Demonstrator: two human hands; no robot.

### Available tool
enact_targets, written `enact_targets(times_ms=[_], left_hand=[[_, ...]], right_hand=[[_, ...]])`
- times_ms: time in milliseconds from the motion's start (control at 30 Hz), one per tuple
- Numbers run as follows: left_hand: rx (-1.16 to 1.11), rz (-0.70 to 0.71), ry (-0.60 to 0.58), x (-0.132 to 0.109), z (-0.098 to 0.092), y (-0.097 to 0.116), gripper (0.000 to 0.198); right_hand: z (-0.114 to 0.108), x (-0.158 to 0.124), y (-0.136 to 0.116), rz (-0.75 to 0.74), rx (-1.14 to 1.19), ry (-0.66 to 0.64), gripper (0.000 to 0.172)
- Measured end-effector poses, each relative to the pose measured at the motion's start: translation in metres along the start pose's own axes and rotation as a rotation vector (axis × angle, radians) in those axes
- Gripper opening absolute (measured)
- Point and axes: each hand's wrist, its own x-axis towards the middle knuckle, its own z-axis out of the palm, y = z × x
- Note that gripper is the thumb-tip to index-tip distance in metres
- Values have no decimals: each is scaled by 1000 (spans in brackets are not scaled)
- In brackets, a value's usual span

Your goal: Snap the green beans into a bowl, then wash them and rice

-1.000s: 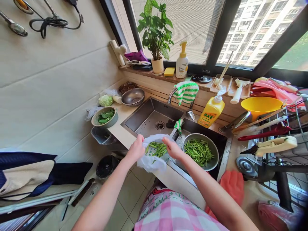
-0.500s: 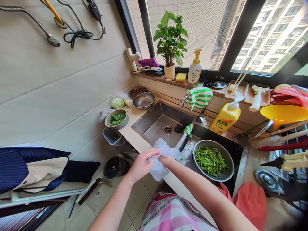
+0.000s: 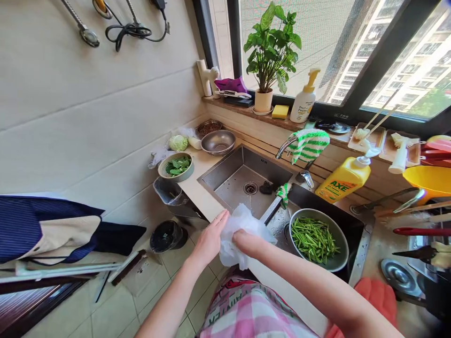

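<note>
A thin, whitish translucent plastic bag (image 3: 259,226) is in front of me at the counter's front edge, crumpled and puffed out. My left hand (image 3: 211,237) lies along its left side, fingers stretched out and touching the plastic. My right hand (image 3: 245,242) is closed against the middle of the bag, its fingertips hidden in the folds. Just right of the bag, a metal bowl (image 3: 343,263) holds cut green stalks (image 3: 313,239) and stands in the right sink basin.
Left of the bag is a steel sink basin (image 3: 229,188) with a dark scrap near its drain. A colander (image 3: 185,176) of leafy greens stands at the counter's left end, above a bin (image 3: 169,192). A yellow AXE bottle (image 3: 343,180) and a towel-draped faucet (image 3: 287,145) stand behind.
The bag is now spread wider and puffed up. My left hand's fingers have straightened along its side, and my right hand has curled into it. The whole view has shifted slightly.
</note>
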Motion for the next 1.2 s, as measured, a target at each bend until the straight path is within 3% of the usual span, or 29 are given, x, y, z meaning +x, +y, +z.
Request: enact_targets(times_ms=[200,267,333,433,500,667,800,900,1033,1100,1200], left_hand=[[88,60,131,24,7,-2,60],[123,72,161,32,7,-3,54],[154,87,152,38,6,-6,47],[181,66,116,43,5,-12,42],[167,30,50,44,6,-14,43],[54,51,-246,37,2,2,38],[-79,120,-266,42,-8,44,58],[-241,166,-141,61,-2,84,50],[-360,123,-55,92,26,123,24],[-370,129,-86,103,39,134,21],[-259,194,-173,112,50,152,20]], right_hand=[[-75,-24,-30,-90,-215,-159,14],[-97,-27,-40,-112,-173,-130,17],[-111,-30,-44,-91,-52,9,21],[-121,-34,-38,10,181,297,26],[-123,-37,-34,63,366,398,30],[-124,-50,-40,151,778,468,32],[-121,-56,-48,190,791,430,35],[-110,-58,-46,175,674,395,36],[-104,-70,-40,89,267,369,40],[-118,-85,-40,46,-9,524,37],[-156,-115,-48,-46,-493,909,32]])
